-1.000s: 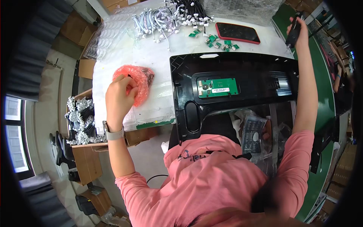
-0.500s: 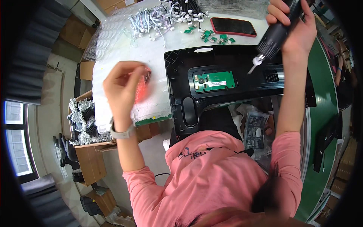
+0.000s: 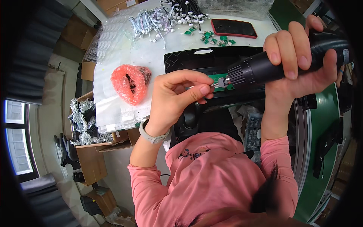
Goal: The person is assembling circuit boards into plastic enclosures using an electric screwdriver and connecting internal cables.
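observation: the left hand (image 3: 177, 94) was at the pink bubble-wrap pouch (image 3: 121, 83) half a second ago; it has since crossed to the driver. we find its thumb and forefinger closed in a pinch on the tip of the bit (image 3: 214, 84). whether a small piece sits between the fingertips, we cannot tell.

the right hand (image 3: 295, 56) is clamped around the body of the black power driver (image 3: 253, 72). the driver has swung nearer to level, bit pointing left, just above the green circuit board (image 3: 218, 76). that board lies in the recess of the black panel (image 3: 181, 58), now mostly covered by fingers and driver.

reading: we judge that the work has moved from the pouch to the bit's tip, with both hands meeting there. the pouch lies alone on the left of the table, dark contents in its mouth, too small for us to identify.

beyond the panel we note loose green boards (image 3: 207, 36), a red-edged phone (image 3: 233, 28) and white-plugged cables (image 3: 149, 22).

writing: a pale label (image 3: 345, 56) on the driver's rear end, too small to read; dark lettering across the pink shirt (image 3: 215, 181), creased and not transcribed. phone screen is dark.
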A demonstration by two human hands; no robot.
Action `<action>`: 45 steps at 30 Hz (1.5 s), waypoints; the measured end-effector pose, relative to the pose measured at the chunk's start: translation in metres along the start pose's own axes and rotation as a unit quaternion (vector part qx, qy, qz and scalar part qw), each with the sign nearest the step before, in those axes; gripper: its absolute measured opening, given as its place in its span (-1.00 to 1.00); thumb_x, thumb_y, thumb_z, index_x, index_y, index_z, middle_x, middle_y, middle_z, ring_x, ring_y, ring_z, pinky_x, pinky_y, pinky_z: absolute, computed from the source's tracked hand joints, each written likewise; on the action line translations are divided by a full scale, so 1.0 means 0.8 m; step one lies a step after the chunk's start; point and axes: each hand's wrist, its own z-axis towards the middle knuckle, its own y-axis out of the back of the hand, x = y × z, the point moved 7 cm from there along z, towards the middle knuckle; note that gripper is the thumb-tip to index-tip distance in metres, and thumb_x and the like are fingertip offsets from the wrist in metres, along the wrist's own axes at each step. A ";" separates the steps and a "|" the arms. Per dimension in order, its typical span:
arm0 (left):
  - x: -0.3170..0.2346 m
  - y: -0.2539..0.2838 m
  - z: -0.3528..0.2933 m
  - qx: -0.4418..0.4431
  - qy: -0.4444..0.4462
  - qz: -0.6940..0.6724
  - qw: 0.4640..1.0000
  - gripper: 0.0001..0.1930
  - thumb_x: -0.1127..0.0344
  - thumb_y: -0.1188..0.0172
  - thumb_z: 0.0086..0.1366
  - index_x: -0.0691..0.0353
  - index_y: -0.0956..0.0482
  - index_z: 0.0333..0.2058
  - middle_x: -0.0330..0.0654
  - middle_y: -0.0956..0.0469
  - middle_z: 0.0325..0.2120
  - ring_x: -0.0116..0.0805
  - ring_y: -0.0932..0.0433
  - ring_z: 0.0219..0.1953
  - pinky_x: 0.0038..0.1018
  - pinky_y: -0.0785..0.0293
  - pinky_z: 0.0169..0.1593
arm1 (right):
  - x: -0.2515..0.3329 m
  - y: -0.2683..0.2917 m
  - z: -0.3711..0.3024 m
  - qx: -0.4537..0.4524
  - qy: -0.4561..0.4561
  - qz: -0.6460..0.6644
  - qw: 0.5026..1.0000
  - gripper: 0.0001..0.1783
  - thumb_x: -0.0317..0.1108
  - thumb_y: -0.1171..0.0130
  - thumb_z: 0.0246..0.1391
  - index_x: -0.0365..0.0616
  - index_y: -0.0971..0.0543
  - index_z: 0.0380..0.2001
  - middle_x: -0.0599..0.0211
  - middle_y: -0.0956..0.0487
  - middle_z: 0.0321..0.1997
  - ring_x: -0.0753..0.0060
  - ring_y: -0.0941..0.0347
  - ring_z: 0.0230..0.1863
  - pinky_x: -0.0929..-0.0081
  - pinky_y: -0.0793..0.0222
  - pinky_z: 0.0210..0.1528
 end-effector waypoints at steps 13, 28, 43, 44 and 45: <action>0.009 -0.002 0.004 0.036 0.054 -0.069 0.996 -0.73 0.59 -0.32 0.16 0.39 -0.60 -0.13 -0.12 -0.65 -0.33 -0.36 -0.64 -0.26 -0.53 -0.58 -0.16 | -0.011 0.013 -0.025 -0.099 0.063 0.014 0.993 -0.52 -0.08 -0.13 0.16 -0.11 -0.34 0.04 0.46 -0.38 -0.53 0.54 -0.27 -0.65 0.35 -0.31 -0.27; 0.052 0.034 0.225 0.301 -0.314 0.578 0.690 -0.76 0.50 -0.32 0.04 0.24 -0.66 -0.25 -0.13 -0.61 -0.24 -0.13 -0.58 -0.17 -0.33 -0.50 -0.07 | 0.042 0.044 -0.072 -0.107 0.104 -0.017 0.989 -0.47 -0.05 -0.06 0.23 -0.10 -0.30 0.15 0.40 -0.40 -0.60 0.48 -0.30 -0.74 0.35 -0.41 -0.47; 0.066 0.062 0.222 0.258 -0.220 0.556 0.759 -0.81 0.38 -0.39 0.07 0.21 -0.69 -0.29 -0.16 -0.60 -0.39 -0.28 -0.55 -0.38 -0.46 -0.50 -0.26 | 0.028 0.070 -0.093 -0.171 0.089 -0.002 0.981 -0.49 -0.05 -0.05 0.24 -0.10 -0.33 0.14 0.41 -0.40 -0.58 0.49 -0.31 -0.72 0.35 -0.40 -0.47; 0.067 0.067 0.222 0.238 -0.217 0.549 0.771 -0.80 0.37 -0.39 0.07 0.21 -0.69 -0.28 -0.17 -0.61 -0.40 -0.31 -0.56 -0.38 -0.45 -0.51 -0.27 | 0.028 0.069 -0.091 -0.174 0.086 0.001 0.981 -0.49 -0.05 -0.05 0.24 -0.10 -0.33 0.14 0.41 -0.40 -0.58 0.49 -0.32 -0.70 0.35 -0.40 -0.48; 0.068 0.073 0.223 0.216 -0.213 0.544 0.783 -0.79 0.36 -0.39 0.08 0.20 -0.69 -0.27 -0.18 -0.62 -0.40 -0.34 -0.56 -0.38 -0.45 -0.51 -0.28 | 0.027 0.070 -0.088 -0.183 0.077 0.008 0.980 -0.49 -0.05 -0.05 0.24 -0.10 -0.33 0.14 0.41 -0.40 -0.58 0.49 -0.32 -0.70 0.35 -0.40 -0.48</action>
